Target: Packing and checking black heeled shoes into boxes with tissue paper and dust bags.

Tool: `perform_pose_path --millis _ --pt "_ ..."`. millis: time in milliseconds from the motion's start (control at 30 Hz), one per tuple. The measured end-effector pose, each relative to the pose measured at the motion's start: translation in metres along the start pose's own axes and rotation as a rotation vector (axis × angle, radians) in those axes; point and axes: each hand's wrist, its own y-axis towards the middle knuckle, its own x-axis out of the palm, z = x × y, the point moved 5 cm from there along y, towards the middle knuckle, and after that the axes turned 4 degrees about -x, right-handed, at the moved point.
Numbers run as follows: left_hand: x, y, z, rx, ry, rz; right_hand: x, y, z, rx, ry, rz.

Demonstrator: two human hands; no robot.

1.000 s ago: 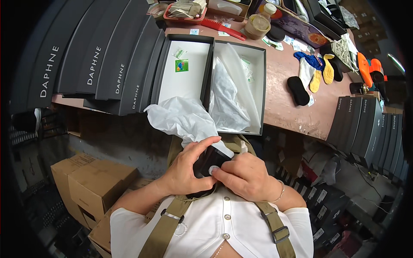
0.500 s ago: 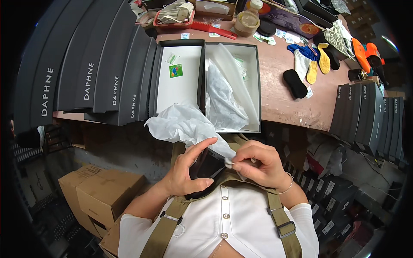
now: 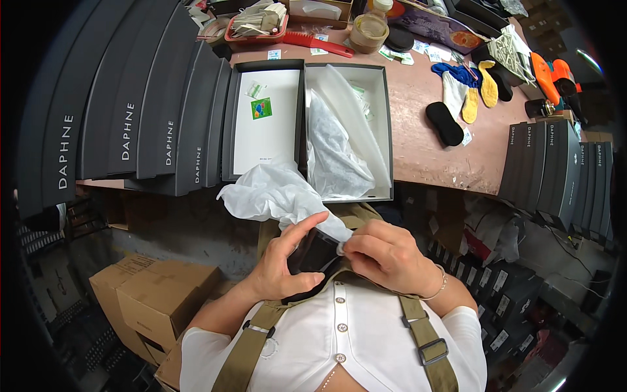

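Note:
Close to my chest, my left hand [image 3: 285,261] grips a glossy black shoe [image 3: 315,252], thumb on the near side and fingers on the far side. Much of the shoe is hidden by the hands. White tissue paper [image 3: 271,189] runs from the shoe toward the table, its loose end crumpled and spread. With thumb and forefinger, my right hand [image 3: 390,256] pinches a bunched bit of that paper at the shoe's right edge. Just beyond the hands, an open shoebox [image 3: 390,130] holds a tissue-wrapped bundle [image 3: 336,157]. Its white-lined lid [image 3: 268,144] lies to the left, with a green packet [image 3: 261,108] inside.
Tall dark shoeboxes [image 3: 150,111] stand at the left, more [image 3: 535,163] at the right. Farther back on the pink table [image 3: 418,144] are a red brush [image 3: 317,43], a jar [image 3: 369,32], black pads [image 3: 444,124] and yellow sponges [image 3: 470,104]. Cardboard cartons [image 3: 157,297] sit at lower left.
My right hand has shifted slightly left, its fingers closer to the shoe's edge and bunching the paper there. My left hand keeps its grip. The whole view has moved slightly.

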Motion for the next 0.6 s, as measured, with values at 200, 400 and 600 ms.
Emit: perform_pose_path --millis 200,400,600 --pt "0.0 0.003 0.004 -0.02 0.107 -0.059 0.003 0.014 -0.007 -0.062 -0.082 -0.008" --pt "-0.003 0.001 0.002 0.048 -0.008 0.011 0.005 0.002 -0.006 -0.037 -0.078 -0.045" --pt "-0.002 -0.003 0.003 0.045 -0.06 0.005 -0.024 0.001 0.015 0.176 0.101 0.184"
